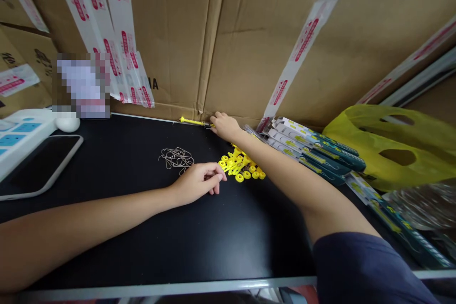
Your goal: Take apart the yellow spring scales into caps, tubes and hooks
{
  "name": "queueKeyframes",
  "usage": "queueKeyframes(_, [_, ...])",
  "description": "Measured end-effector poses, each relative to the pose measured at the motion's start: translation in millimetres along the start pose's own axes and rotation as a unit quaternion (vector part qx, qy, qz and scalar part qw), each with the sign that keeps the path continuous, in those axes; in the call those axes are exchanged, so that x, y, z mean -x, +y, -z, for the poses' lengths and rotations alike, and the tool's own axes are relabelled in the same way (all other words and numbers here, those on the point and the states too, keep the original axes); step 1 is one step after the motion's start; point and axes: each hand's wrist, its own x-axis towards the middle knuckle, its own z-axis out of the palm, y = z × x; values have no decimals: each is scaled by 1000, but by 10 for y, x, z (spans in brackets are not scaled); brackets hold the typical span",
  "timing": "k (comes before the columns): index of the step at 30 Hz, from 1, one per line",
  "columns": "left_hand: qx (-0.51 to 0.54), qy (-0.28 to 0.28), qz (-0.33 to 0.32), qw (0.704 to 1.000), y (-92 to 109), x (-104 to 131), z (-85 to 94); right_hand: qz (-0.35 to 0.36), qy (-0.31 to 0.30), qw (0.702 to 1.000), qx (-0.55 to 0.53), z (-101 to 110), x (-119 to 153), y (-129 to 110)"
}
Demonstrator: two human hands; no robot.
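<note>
My right hand (pixel 225 127) reaches to the back edge of the black table, its fingers curled down over the right end of a slim yellow rod-shaped tool (pixel 192 121) with a thin metal tip. Closer to me, my left hand (pixel 201 181) is loosely closed, thumb against the fingers; whether anything is inside is hidden. Just right of it lies a heap of small yellow plastic parts (pixel 239 177), rings among them, with some dark springs (pixel 245 169). Left of that hand is a tangle of bent metal wire hooks (pixel 175 157).
Packaged boxes (pixel 302 145) are stacked at the right, beside a yellow plastic bag (pixel 377 147) and clear plastic wrapping (pixel 427 204). A phone (pixel 39 166) and a white power strip (pixel 23 130) lie at the left. Taped cardboard (pixel 171 33) walls the back.
</note>
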Motion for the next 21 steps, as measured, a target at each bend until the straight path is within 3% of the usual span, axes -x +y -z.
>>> queueKeyframes(7, [-27,-2,-24,999,-11,7,-1,6,34,999,-18,220,159,-114])
queueKeyframes(11, [-118,-5,-62,991,1,43,0,6,96,992,-84,420,320,-219])
queueKeyframes(14, [-272,-33,-170,947,50,125,-35,44,156,966,-203,566,549,-318])
queueKeyframes(16, [-339,-98,-267,897,105,201,-80,74,165,948,-261,647,766,-403])
queueKeyframes(18, [-331,-160,-318,874,174,279,-131,108,151,932,-311,705,1015,-504])
queueKeyframes(21, [-291,-204,-344,869,281,372,-195,139,108,919,-354,734,1376,-658])
